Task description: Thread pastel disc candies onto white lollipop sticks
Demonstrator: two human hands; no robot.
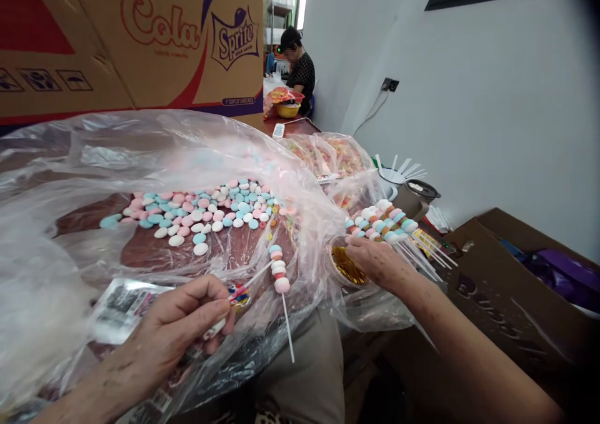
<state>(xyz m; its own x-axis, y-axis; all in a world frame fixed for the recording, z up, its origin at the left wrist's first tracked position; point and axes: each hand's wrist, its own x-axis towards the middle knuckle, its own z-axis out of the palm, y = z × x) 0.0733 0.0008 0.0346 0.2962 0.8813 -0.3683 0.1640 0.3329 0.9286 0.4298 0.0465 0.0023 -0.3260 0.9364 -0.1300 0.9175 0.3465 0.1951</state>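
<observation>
The left hand (pixel 180 324) pinches a thin white stick (pixel 255 278) between thumb and fingertips; the grip is pressed together on the stick's near end. From the hand, the stick's long axis runs up and to the right, its far end pointing toward a candy skewer (pixel 280 272) lying on the clear plastic sheet (pixel 70 224). The skewer carries a short stack of blue, white and pink discs at its upper end. Its bare stick points down toward the person's lap, so its long axis runs near vertical in the view, leaning slightly right.

The right hand (pixel 375 258) rests palm down at the rim of a small cup of gold pieces (pixel 345 266). Its fingers are curled, and whether they pinch anything cannot be told. Just beyond it lies a bundle of finished skewers (pixel 384 221), candy ends to the left and sticks fanning down to the right.

Loose candy discs (pixel 206 208) lie scattered on the sheet over the bench (pixel 285 127). A printed cardboard box (pixel 140 36) stands behind. Another person (pixel 297 64) works at the far end.
</observation>
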